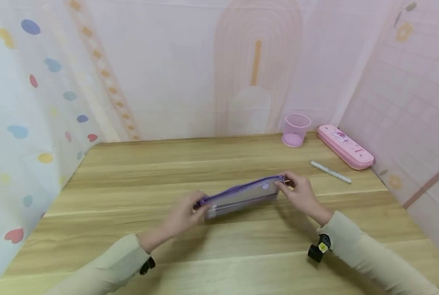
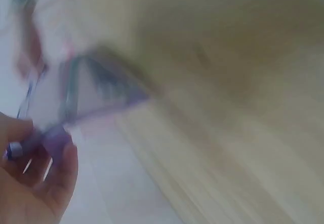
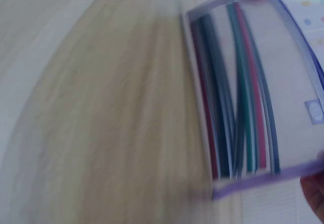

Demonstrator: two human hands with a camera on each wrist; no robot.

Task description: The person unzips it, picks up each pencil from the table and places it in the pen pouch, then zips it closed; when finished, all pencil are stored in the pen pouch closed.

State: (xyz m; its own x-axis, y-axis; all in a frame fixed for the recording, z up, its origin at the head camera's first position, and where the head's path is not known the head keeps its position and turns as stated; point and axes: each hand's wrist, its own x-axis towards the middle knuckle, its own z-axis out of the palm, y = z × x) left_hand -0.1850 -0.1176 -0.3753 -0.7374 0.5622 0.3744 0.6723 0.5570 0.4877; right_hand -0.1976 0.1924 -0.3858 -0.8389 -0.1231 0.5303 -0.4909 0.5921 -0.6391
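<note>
A see-through zip pencil pouch [image 1: 247, 197] with purple trim is held level over the middle of the table, its zipper edge up. My left hand [image 1: 182, 215] pinches the zipper end at the pouch's left corner; in the left wrist view the thumb and fingers close on the purple tab, blurred. At the opposite upper corner my right hand [image 1: 303, 197] pinches the pouch between thumb and fingers. Through the clear side, the right wrist view shows several long dark, green and red pencils [image 3: 217, 82] lying along the bottom.
A pink see-through cup [image 1: 295, 131] stands at the back right of the wooden table [image 1: 131, 172]. Beside it lies a pink pencil case [image 1: 346, 146] with a cartoon print. A white pen [image 1: 330, 172] lies in front of the case. Patterned curtains hang behind and at both sides.
</note>
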